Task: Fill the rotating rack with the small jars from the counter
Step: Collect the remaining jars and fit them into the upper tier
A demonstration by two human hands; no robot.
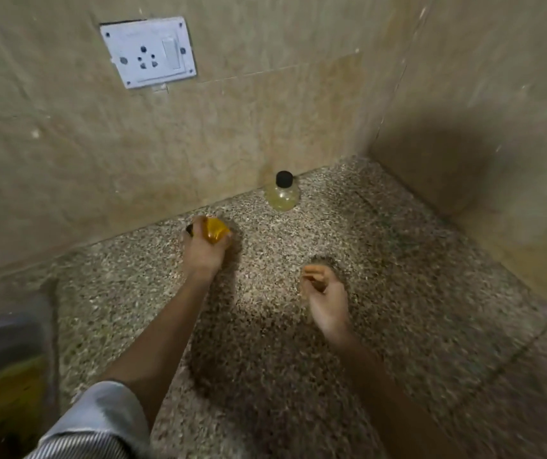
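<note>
Rolled grey-and-white striped sleeve (99,422) sits lowest in the view, on the left arm, which reaches forward over the speckled brown-and-cream stone bench (381,293). At its end the left hand (202,251) wraps a small amber-yellow jar (216,231) with a dark cap, tipped on its side with the cap pointing left; the fingers (199,223) curl over its top and close on it, just in front of the beige tiled wall (232,120). Whether the jar is touching the bench or lifted clear of it cannot be told through the blur.

To the right, the right hand (325,293) hovers above the bench with nothing in it, its fingers loosely curled inward and not pinching anything.

A second small jar of pale yellow contents with a black screw cap (282,192) stands upright against the foot of the wall, near the corner and well apart from both hands. No rotating rack is in view. A white socket-and-switch plate (148,51) is mounted on the wall above.

Both jars look light and rigid, probably clear plastic or glass, so smooth and liable to slip. The standing one is best taken around its rounded body just under the cap, where the shoulder narrows and gives the fingers a stop.
</note>
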